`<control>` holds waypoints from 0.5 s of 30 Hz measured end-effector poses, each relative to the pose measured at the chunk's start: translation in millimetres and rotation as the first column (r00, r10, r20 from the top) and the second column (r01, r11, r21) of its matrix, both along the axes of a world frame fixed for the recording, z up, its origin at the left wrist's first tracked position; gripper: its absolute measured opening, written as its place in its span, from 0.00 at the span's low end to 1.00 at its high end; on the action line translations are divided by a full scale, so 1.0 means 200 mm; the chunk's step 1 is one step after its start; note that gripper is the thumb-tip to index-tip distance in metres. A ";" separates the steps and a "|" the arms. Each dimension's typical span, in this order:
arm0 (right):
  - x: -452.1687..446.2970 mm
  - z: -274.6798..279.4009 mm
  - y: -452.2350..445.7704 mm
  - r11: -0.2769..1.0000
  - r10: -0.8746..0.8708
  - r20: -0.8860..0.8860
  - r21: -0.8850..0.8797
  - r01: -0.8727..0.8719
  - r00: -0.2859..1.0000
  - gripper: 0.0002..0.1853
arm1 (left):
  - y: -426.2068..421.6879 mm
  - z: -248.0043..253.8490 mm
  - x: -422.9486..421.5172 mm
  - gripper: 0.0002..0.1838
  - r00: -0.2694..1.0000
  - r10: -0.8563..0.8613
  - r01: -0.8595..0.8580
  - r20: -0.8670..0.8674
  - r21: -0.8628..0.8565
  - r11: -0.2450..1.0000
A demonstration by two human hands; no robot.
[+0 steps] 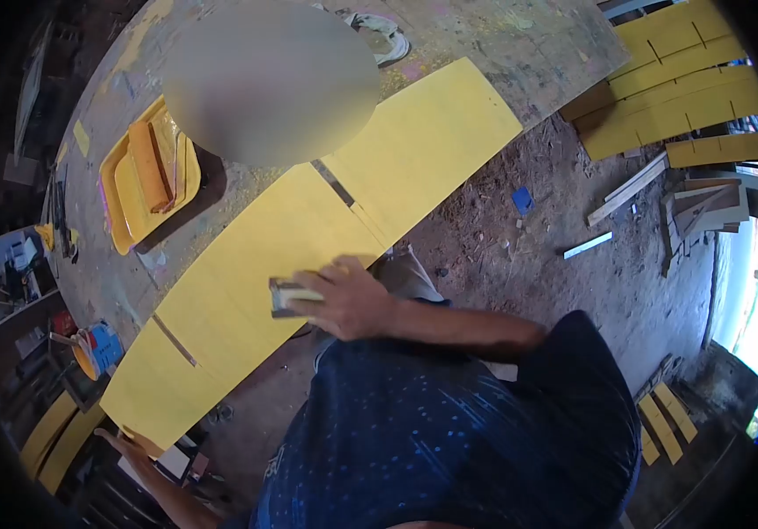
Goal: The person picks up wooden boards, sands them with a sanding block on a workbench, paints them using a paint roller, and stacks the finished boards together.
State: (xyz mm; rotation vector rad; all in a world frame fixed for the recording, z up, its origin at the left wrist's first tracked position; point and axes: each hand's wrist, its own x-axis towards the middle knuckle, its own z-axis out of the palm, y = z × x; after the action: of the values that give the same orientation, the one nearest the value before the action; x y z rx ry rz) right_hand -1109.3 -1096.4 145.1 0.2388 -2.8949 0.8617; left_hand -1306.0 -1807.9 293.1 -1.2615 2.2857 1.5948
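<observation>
A long yellow board [256, 238] with dark slots lies diagonally along the table's edge, partly overhanging it. On its near edge, around the middle, my right hand [344, 298] is closed on a small pale block [291, 298] that rests on the yellow surface. My left hand [135, 448] grips the board's lower left end, with some fingers hidden beneath it. A large blurred oval covers part of the board's far edge.
The paint-marked table [520, 53] bears a yellow tray [123, 231] with an orange roller [148, 167]. Yellow slotted boards [670, 62] stand at upper right. Wood strips [630, 188] lie on the dirt floor. A blue-labelled bucket [97, 348] sits at left.
</observation>
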 end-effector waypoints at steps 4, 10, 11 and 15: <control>-0.27 -0.39 0.94 0.810 -0.477 0.210 0.481 0.334 0.853 0.20 | 0.04 -0.02 -0.01 0.58 0.995 0.071 -0.070 -0.068 0.006 0.998; -0.19 -0.34 2.22 0.292 -0.880 -0.208 0.471 0.832 0.427 0.27 | 0.32 0.06 0.08 0.52 0.989 0.104 -0.098 -0.108 0.060 0.993; -0.29 -0.36 2.17 0.397 -0.835 -0.200 0.426 0.813 0.512 0.27 | 0.18 0.05 0.09 0.50 0.986 0.094 -0.092 -0.136 0.017 0.996; -0.80 -0.48 2.02 0.623 -0.746 0.019 0.375 0.687 0.666 0.28 | 0.05 0.14 0.16 0.47 0.988 0.060 -0.070 -0.144 -0.066 0.995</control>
State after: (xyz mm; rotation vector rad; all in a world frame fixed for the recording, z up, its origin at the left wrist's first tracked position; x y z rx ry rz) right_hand -1269.5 -692.8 48.1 -0.9811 -2.8325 0.2304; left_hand -1273.3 -1796.9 320.9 -1.2902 2.4303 1.6908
